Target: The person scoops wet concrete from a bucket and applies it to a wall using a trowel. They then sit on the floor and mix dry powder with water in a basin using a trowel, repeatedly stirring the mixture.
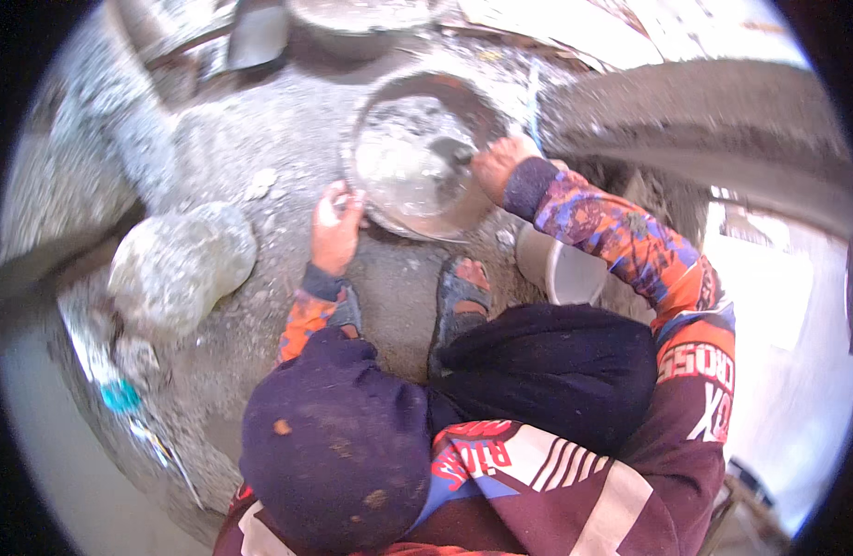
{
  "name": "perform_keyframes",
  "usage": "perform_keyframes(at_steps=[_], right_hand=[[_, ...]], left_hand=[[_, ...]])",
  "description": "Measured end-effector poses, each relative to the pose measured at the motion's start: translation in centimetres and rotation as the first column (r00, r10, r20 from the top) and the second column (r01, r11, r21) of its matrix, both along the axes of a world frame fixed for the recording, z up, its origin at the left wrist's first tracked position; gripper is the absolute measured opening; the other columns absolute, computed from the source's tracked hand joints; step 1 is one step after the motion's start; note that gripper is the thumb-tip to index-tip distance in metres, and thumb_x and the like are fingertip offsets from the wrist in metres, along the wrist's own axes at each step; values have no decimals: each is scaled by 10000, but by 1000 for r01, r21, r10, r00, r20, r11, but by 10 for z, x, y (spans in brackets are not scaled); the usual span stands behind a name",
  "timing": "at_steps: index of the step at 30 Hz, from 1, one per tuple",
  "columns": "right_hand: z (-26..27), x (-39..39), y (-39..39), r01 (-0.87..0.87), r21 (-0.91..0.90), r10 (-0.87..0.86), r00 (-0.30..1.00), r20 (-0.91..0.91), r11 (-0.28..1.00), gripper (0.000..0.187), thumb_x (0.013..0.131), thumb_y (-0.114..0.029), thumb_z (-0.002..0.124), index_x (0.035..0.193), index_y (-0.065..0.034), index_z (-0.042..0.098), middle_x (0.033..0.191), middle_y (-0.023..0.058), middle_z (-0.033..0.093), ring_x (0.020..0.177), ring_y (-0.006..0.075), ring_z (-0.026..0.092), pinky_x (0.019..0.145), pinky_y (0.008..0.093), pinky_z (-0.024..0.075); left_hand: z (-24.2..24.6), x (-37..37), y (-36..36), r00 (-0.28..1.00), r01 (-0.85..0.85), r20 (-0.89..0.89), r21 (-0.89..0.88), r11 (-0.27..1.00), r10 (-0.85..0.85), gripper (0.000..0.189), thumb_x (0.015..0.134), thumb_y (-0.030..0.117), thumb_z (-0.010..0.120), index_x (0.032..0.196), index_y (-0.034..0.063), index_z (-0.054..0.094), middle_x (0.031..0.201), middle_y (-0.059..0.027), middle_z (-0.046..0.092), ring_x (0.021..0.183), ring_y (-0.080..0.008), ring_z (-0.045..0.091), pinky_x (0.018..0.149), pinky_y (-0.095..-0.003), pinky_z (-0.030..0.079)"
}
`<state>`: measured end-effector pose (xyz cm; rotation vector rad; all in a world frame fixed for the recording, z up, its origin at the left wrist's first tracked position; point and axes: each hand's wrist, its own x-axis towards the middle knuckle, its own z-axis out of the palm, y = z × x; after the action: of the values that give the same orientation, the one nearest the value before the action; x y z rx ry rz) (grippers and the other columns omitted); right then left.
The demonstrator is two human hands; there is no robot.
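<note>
On the ground before me stands a round basin (492,212) with a dark inner wall, holding a wet grey, shiny mix. My left hand (337,226) is at the basin's near left rim, fingers bent; blur hides whether it grips the rim. Over the right side of the basin, my right hand (504,163) is closed around the handle of a dark tool (454,151), whose end reaches towards the mix. The kind of tool is not clear.
A white plastic bucket (578,272) lies tilted near my right knee. Left of me sits a pale, lumpy sack (183,267). Another large round container (360,17) stands beyond the basin. A thick grey curved edge (697,104) runs along the right. Small rubble (261,184) lies on the ground.
</note>
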<state>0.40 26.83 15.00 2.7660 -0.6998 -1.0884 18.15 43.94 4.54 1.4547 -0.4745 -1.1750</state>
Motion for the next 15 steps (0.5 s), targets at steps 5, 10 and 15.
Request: perform_keyframes(at_steps=[5, 10, 15], right_hand=[[83, -15, 5, 186, -101, -170, 974, 150, 977, 152, 741, -129, 552, 884, -101, 596, 710, 94, 637, 705, 275, 646, 564, 399, 502], [129, -84, 4, 440, 1, -420, 856, 302, 898, 216, 767, -248, 575, 868, -58, 548, 724, 159, 611, 714, 337, 615, 609, 440, 482], [164, -192, 37, 789, 196, -813, 562, 156, 583, 348, 775, -309, 576, 943, -8, 526, 810, 220, 604, 783, 403, 583, 695, 463, 456]], left_hand=[[-5, -1, 0, 981, -84, -178, -3, 996, 83, 444, 892, 146, 569, 1235, -58, 372, 931, -69, 539, 721, -102, 525, 600, -246, 465], [-14, -2, 3, 977, -30, -214, -34, 999, 22, 342, 910, 132, 538, 1178, -33, 404, 872, -37, 535, 719, -99, 518, 607, -250, 457], [-7, 0, 2, 962, -38, -270, -27, 999, 30, 245, 918, 121, 521, 1122, 17, 435, 867, -29, 543, 701, -99, 520, 610, -254, 452]])
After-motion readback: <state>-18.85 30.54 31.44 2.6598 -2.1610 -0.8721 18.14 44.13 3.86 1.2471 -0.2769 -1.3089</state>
